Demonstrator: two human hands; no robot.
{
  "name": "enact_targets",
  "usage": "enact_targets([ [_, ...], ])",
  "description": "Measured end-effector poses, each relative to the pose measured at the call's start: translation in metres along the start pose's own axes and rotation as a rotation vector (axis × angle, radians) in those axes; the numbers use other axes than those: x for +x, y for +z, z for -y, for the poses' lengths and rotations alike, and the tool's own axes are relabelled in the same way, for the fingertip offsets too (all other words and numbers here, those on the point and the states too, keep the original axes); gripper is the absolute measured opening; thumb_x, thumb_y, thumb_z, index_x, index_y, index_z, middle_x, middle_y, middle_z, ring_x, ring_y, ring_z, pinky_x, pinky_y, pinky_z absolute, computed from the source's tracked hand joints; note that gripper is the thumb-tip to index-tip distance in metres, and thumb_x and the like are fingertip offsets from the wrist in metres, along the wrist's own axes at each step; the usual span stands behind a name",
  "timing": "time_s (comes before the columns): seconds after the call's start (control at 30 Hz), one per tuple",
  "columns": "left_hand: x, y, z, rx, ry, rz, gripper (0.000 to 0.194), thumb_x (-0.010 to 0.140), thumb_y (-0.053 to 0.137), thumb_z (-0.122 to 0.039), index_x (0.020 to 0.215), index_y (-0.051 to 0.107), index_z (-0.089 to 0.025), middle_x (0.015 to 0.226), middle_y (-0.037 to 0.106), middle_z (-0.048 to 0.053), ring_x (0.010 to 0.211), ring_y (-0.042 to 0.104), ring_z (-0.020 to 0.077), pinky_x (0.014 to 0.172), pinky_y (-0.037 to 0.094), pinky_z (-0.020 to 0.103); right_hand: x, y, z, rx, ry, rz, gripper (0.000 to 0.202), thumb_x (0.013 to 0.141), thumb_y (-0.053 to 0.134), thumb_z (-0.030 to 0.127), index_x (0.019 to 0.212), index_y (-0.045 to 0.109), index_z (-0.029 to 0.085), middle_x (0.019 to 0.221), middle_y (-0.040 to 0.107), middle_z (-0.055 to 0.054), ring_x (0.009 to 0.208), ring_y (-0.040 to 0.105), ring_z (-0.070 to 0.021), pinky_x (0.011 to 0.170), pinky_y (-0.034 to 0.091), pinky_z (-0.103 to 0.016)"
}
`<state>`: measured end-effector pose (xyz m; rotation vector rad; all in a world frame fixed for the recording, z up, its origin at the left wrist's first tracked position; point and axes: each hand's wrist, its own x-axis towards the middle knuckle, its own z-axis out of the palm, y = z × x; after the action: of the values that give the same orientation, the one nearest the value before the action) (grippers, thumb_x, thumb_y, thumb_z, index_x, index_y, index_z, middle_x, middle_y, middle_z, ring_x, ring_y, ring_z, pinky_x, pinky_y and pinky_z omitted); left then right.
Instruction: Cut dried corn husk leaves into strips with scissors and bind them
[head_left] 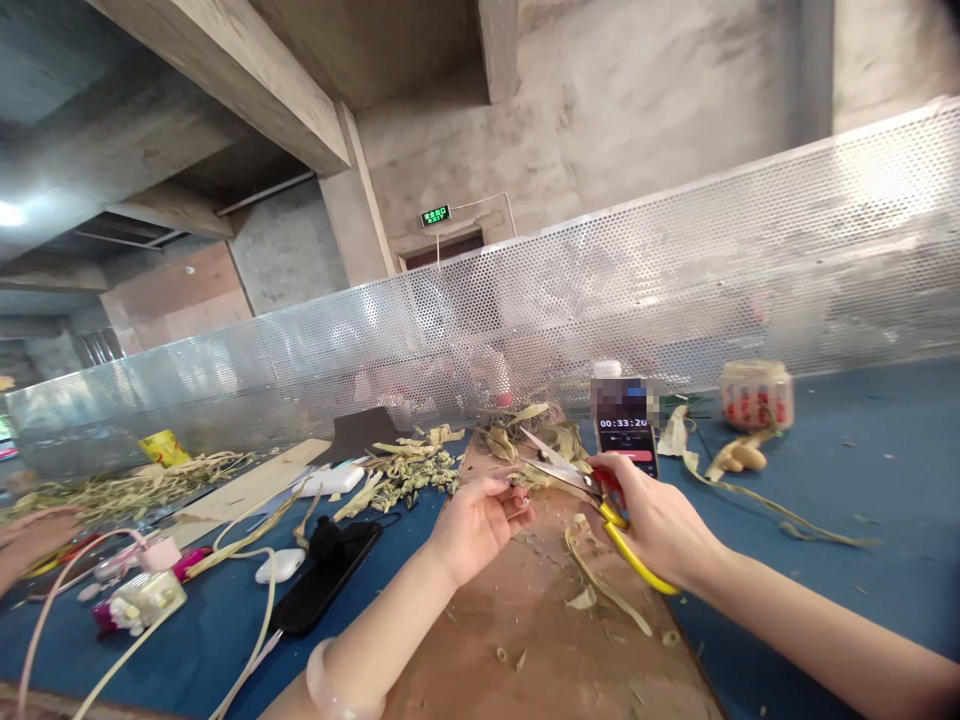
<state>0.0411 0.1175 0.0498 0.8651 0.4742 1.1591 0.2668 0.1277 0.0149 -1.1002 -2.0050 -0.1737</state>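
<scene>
The right hand (pixel 660 515) has its grip wrapped around the yellow handles of a pair of scissors (pixel 592 484), whose blades stand parted. The long axis of the scissors runs obliquely, handles near the right palm, tips up and to the left, above the brown board (pixel 480 640). The left hand (pixel 481 525) sits just below and left of the tips, its fingers curled; I cannot tell whether its grip pinches anything. Dried leaves (pixel 504 442) lie just beyond the tips, at the far end of the board; the left hand appears nearer to them. Behind the right hand, a phone (pixel 611 438) reads "00:33:2", last digit unclear. On the blue surface (pixel 862 450), a jar (pixel 757 397) bears illegible red lettering. A green sign (pixel 435 216) on the wall reads "EXIT".
</scene>
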Motion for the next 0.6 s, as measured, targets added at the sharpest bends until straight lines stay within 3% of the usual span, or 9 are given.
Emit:
enact_targets([
  [0.6, -0.0004, 0.0011, 0.001, 0.007, -0.011, -0.004, 0.02, 0.077, 0.05, -0.007, 0.084, 0.069, -0.009, 0.067, 0.065, 0.007, 0.065, 0.06, 0.0148, 0.072, 0.049, 0.033, -0.0016, 0.0049, -0.0005, 0.029, 0.011, -0.056, 0.035, 0.079, 0.051, 0.028, 0.111, 0.039, 0.021, 0.09, 0.067, -0.008, 0.079, 0.068, -0.0235, 0.06, 0.049, -0.03],
])
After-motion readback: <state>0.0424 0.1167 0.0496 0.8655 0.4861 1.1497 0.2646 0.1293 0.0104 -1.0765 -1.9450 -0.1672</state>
